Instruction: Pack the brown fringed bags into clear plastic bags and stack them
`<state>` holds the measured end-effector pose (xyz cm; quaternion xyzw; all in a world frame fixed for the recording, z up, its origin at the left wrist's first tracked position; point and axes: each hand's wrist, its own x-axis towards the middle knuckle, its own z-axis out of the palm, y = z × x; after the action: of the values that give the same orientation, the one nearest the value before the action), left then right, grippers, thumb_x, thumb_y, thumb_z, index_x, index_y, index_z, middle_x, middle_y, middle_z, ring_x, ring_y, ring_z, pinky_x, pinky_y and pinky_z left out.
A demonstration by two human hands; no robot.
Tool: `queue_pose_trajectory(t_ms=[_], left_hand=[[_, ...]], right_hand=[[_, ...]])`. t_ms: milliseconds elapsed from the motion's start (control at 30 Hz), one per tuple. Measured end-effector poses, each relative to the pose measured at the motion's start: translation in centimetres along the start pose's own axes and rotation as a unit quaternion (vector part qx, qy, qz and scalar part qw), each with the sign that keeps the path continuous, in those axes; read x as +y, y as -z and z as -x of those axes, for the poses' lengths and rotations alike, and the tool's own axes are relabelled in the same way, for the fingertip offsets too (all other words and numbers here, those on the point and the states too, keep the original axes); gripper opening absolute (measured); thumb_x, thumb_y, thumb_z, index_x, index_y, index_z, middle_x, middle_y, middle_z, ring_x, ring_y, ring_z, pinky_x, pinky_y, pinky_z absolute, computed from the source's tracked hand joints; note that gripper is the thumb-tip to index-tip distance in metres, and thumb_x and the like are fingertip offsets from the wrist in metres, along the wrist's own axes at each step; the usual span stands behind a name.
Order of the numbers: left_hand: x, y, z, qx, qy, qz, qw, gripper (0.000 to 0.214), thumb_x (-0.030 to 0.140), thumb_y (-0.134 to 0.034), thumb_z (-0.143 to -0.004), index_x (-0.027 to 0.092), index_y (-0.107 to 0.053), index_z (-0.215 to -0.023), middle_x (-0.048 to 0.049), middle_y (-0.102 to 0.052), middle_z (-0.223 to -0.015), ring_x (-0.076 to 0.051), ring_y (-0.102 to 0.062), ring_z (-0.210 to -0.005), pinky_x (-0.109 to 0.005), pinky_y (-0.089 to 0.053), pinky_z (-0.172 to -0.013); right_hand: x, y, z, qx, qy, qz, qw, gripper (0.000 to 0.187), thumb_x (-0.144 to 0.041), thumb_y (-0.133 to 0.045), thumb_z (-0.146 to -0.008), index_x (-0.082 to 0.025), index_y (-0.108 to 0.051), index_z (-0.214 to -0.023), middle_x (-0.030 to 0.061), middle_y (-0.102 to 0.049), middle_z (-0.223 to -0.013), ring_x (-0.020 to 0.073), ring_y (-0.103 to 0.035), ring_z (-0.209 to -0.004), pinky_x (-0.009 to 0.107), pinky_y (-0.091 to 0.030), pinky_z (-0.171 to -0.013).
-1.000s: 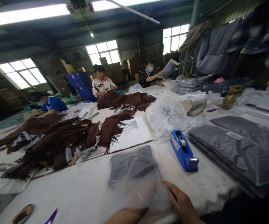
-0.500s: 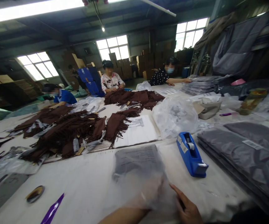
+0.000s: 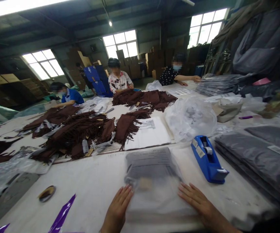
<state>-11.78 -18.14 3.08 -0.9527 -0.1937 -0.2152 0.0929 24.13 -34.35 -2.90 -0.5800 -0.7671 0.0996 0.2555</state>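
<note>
A clear plastic bag [image 3: 154, 184] holding a folded grey garment lies flat on the white table [image 3: 91, 187] right in front of me. My left hand [image 3: 117, 208] rests flat, fingers stretched out, on the bag's near left edge. My right hand [image 3: 198, 202] lies flat and open on its near right edge. Neither hand grips anything.
A blue tape dispenser [image 3: 208, 158] stands to the right of the bag, with a stack of bagged grey garments [image 3: 258, 158] beyond it. Brown fringed garments [image 3: 81, 132] cover the table's left and middle. Purple strips [image 3: 62, 215] lie near left. Three people work at the far side.
My left hand has come out from inside the bag and now lies flat on its left edge. My right hand has spread flat on the right edge. The view has shifted left and down.
</note>
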Motion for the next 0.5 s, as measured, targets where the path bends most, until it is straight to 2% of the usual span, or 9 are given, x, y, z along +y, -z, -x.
queue_pose_trajectory(t_ms=[33,100,200,267,400,500], left_hand=[[-0.5,-0.6,0.4,-0.004,-0.027,0.023,0.999,0.065,-0.008,-0.026,-0.079,0.021,-0.034,-0.137,-0.0052,-0.053,-0.129,-0.015,-0.04,-0.127,-0.034,-0.036,-0.106],[-1.3,-1.2,1.4,-0.055,-0.071,0.065,0.994,0.064,-0.004,-0.031,-0.08,0.025,-0.035,-0.136,-0.0029,-0.053,-0.129,-0.014,-0.042,-0.126,-0.033,-0.038,-0.105],[-2.1,-1.4,2.7,-0.119,-0.065,0.096,0.986,0.065,0.0,-0.034,-0.078,0.028,-0.033,-0.138,-0.0025,-0.05,-0.132,-0.014,-0.044,-0.124,-0.03,-0.041,-0.102],[-2.2,-1.8,2.9,-0.107,-0.057,0.095,0.988,0.063,0.005,-0.036,-0.08,0.026,-0.03,-0.139,-0.0044,-0.049,-0.133,-0.016,-0.043,-0.125,-0.031,-0.04,-0.103],[-1.3,-4.2,1.7,-0.02,-0.148,0.054,0.987,0.044,0.023,-0.039,-0.091,0.021,-0.04,-0.134,-0.004,-0.051,-0.131,-0.017,-0.042,-0.126,-0.033,-0.029,-0.109],[0.0,-6.3,0.3,0.025,-0.17,0.057,0.984,0.039,0.023,-0.039,-0.093,0.027,-0.043,-0.132,0.0021,-0.061,-0.119,-0.01,-0.053,-0.114,-0.021,-0.031,-0.107]], right_hand=[[0.5,0.7,0.0,-0.045,0.007,-0.013,0.999,0.057,-0.012,-0.034,-0.082,-0.034,-0.034,-0.135,-0.002,-0.039,-0.139,0.0209,-0.034,-0.129,0.048,-0.027,-0.108],[1.3,1.9,0.2,-0.108,-0.004,-0.035,0.994,0.055,-0.016,-0.036,-0.083,-0.036,-0.035,-0.134,-0.0033,-0.039,-0.138,0.0208,-0.034,-0.129,0.048,-0.026,-0.108],[2.0,2.5,0.9,-0.139,-0.032,-0.052,0.988,0.053,-0.021,-0.039,-0.083,-0.037,-0.036,-0.133,-0.003,-0.037,-0.139,0.0221,-0.033,-0.129,0.049,-0.028,-0.107],[2.2,2.0,1.4,-0.126,-0.045,-0.043,0.99,0.054,-0.021,-0.038,-0.083,-0.037,-0.035,-0.134,-0.0019,-0.036,-0.139,0.0221,-0.034,-0.129,0.049,-0.03,-0.105],[2.1,0.6,1.8,-0.069,-0.067,-0.026,0.995,0.053,-0.018,-0.036,-0.083,-0.038,-0.037,-0.132,-0.0019,-0.04,-0.137,0.0218,-0.038,-0.126,0.048,-0.035,-0.102],[1.7,1.0,1.8,-0.05,-0.053,-0.04,0.997,0.052,-0.019,-0.043,-0.082,-0.04,-0.04,-0.13,-0.0013,-0.046,-0.132,0.0228,-0.041,-0.123,0.047,-0.04,-0.099]])
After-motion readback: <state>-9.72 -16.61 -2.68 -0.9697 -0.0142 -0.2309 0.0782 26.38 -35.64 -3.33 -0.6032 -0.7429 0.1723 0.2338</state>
